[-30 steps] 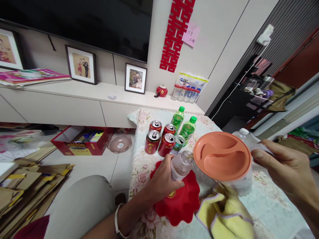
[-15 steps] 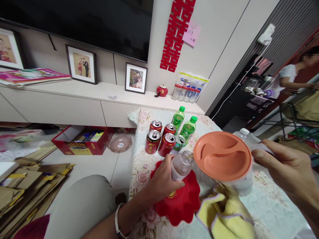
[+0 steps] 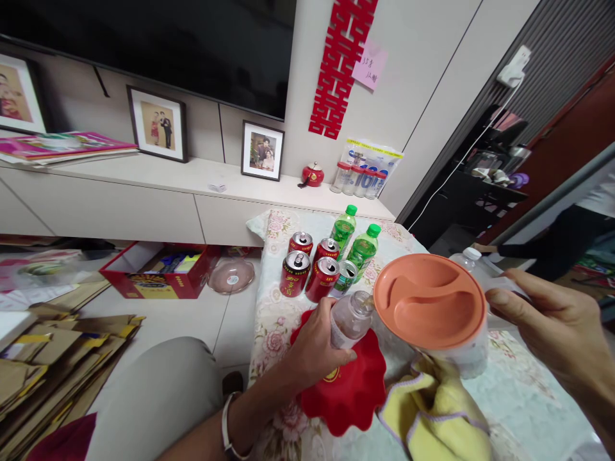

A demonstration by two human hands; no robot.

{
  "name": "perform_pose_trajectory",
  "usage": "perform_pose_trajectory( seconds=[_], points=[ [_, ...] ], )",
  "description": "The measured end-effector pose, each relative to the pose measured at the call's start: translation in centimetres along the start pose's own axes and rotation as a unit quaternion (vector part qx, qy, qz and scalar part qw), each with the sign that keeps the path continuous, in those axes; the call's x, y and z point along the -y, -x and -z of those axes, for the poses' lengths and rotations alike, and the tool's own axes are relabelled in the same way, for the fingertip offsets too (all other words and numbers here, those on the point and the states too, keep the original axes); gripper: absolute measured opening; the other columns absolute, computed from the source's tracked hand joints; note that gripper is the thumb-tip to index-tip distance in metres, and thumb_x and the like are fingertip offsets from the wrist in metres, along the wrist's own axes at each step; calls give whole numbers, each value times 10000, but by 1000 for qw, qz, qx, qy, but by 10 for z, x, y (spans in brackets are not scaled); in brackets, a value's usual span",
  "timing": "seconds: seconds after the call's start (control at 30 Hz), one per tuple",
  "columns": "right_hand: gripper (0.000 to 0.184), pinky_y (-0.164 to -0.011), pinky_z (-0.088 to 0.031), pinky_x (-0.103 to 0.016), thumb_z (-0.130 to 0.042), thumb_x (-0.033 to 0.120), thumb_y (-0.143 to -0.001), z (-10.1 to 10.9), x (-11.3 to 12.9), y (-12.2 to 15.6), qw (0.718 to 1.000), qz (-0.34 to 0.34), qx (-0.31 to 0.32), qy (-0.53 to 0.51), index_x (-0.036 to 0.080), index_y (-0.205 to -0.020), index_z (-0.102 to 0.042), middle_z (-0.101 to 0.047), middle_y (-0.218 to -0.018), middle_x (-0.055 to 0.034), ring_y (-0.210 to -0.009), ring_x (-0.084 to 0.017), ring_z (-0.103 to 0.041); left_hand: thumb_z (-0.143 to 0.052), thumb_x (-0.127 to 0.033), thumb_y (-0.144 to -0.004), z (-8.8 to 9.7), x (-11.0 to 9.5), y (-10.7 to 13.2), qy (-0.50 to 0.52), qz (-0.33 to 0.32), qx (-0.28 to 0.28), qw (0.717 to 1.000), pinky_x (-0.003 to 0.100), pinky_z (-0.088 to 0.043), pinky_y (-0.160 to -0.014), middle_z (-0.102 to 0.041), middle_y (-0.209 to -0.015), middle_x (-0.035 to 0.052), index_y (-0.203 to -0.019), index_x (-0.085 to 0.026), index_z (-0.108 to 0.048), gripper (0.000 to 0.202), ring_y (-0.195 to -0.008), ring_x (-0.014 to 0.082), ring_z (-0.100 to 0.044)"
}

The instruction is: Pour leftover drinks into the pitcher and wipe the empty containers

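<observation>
My left hand (image 3: 314,346) is wrapped round a clear plastic bottle (image 3: 353,320) with an uncapped mouth, above a red scalloped plate (image 3: 368,384). By its pale handle my right hand (image 3: 557,314) grips a clear pitcher (image 3: 471,358) with an orange lid (image 3: 430,301). The pitcher tilts toward the bottle, its spout side at the bottle's mouth; a little brownish liquid shows there. A yellow cloth (image 3: 439,410) lies below the pitcher. Just beyond the bottle stand several drink cans (image 3: 323,280) and two green-capped bottles (image 3: 364,251).
A flowered tablecloth (image 3: 273,320) covers the table. Behind the pitcher stands another clear bottle (image 3: 468,257) with a white cap. A long cabinet (image 3: 216,182) runs along the wall, with a red box (image 3: 158,285) on the floor below. Another person (image 3: 586,218) is partly visible at right.
Both my hands, the bottle and the pitcher keep nearly the same position. The person at the far right has moved nearer and lower in view, now mostly cut off by the edge.
</observation>
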State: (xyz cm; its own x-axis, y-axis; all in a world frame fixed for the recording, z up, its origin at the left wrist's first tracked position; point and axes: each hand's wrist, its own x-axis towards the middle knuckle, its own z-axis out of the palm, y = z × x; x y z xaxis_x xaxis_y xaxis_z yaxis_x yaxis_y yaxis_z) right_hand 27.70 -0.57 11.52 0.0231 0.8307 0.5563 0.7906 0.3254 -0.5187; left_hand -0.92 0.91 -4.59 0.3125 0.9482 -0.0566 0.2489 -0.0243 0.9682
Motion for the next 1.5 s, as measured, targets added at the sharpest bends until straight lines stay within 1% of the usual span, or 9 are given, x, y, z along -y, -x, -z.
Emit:
perform_pose_trajectory(
  seconds=[0.1,0.27,0.47,0.63,0.87,0.93,1.07,1.33,1.5],
  points=[
    [502,-435,-293,-217,-806,597,-734,0,-2,0,1000,-7,-4,1,201,-526,-578,-421,-527,28,-502,-106,-375,-761,-163,-636,-1,1,-1,0,0,-2,1000,443,-522,-944,-715,-1174,47,-1167,-292,-464,622,-1115,325,-686],
    [463,-444,-346,-208,-820,624,-696,-1,-1,0,1000,-14,-7,-6,211,-566,-657,-504,-526,20,-498,-118,-444,-767,-181,-656,-1,3,-2,-1,-1,5,1000,424,-509,-966,-709,-1217,64,-1174,-284,-461,610,-1153,323,-671],
    [500,-448,-322,-213,-817,633,-700,0,-4,0,1000,-11,-11,6,203,-533,-626,-445,-517,26,-503,-111,-398,-753,-173,-659,-1,1,-1,3,-4,6,1000,422,-496,-973,-700,-1240,88,-1189,-264,-460,613,-1162,324,-660],
    [502,-447,-319,-217,-798,630,-727,1,-3,0,1000,4,-2,11,204,-527,-622,-447,-523,24,-501,-115,-405,-740,-161,-645,0,1,-1,4,-6,4,1000,423,-494,-960,-704,-1207,76,-1179,-262,-463,609,-1155,328,-662],
    [497,-444,-336,-216,-797,620,-732,0,-1,-1,1000,18,-8,13,203,-521,-626,-456,-516,22,-495,-118,-411,-757,-154,-662,0,1,-1,8,-11,5,1000,435,-487,-997,-697,-1244,73,-1168,-278,-454,603,-1170,322,-647],
    [504,-442,-333,-217,-798,627,-728,0,-2,-1,1000,13,-7,13,203,-516,-625,-453,-514,22,-496,-117,-405,-751,-142,-668,0,1,0,8,-8,5,1000,438,-487,-995,-701,-1236,69,-1172,-282,-455,601,-1161,317,-650],
    [489,-454,-345,-218,-795,650,-726,0,-3,-1,1000,2,-2,13,209,-556,-670,-479,-521,23,-503,-120,-417,-748,-143,-660,0,1,0,8,-7,5,1000,450,-490,-986,-701,-1208,65,-1184,-263,-463,609,-1162,323,-654],
    [490,-459,-345,-223,-799,640,-729,2,-5,0,1000,-5,-1,12,210,-545,-654,-472,-524,25,-510,-121,-422,-763,-167,-656,-1,5,-2,10,-16,5,1000,420,-507,-937,-699,-1222,68,-1187,-252,-467,614,-1149,322,-663],
    [491,-455,-340,-228,-795,653,-726,1,-5,-1,1000,2,-1,13,214,-551,-660,-463,-517,27,-506,-121,-409,-759,-151,-651,-2,5,-2,8,-14,2,1000,426,-504,-956,-702,-1212,63,-1182,-262,-461,619,-1175,321,-658]
  ],
)
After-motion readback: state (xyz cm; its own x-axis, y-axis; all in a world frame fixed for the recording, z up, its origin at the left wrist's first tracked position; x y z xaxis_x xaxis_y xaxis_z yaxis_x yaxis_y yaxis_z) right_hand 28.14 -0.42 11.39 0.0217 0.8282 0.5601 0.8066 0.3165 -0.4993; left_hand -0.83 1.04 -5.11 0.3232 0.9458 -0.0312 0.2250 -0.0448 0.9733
